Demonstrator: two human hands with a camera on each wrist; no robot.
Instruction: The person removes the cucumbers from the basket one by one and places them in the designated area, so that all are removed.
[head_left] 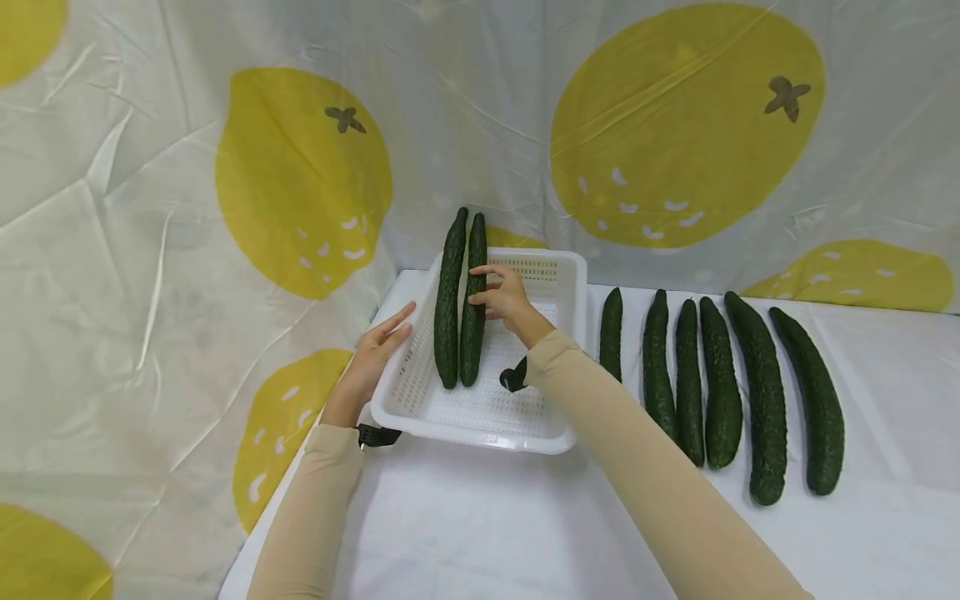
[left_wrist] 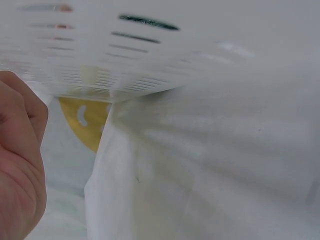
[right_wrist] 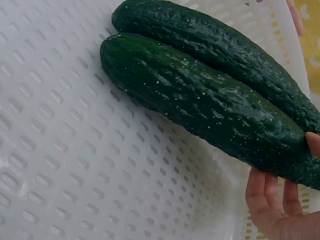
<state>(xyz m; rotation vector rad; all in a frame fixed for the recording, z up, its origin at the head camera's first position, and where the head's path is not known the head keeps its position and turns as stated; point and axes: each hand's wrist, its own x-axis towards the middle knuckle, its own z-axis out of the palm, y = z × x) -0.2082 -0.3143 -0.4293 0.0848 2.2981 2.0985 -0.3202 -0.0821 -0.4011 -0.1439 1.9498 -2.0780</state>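
Two long dark green cucumbers lie side by side in a white slotted basket [head_left: 480, 440], their thin ends sticking out over its far rim. My right hand [head_left: 506, 300] pinches the right cucumber [head_left: 472, 342] between thumb and fingers near its upper half. Against that one lies the left cucumber [head_left: 446, 333], also seen in the right wrist view. Outside the basket's left wall, my left hand [head_left: 371, 367] rests with its fingers stretched along the rim. In the left wrist view, part of this hand [left_wrist: 20, 165] shows below the slotted wall.
Several more cucumbers [head_left: 761, 400] lie in a row on the white-covered table [head_left: 465, 517], right of the basket. A lemon-print cloth [head_left: 465, 125] hangs behind and to the left. The table's left edge runs close beside the left forearm.
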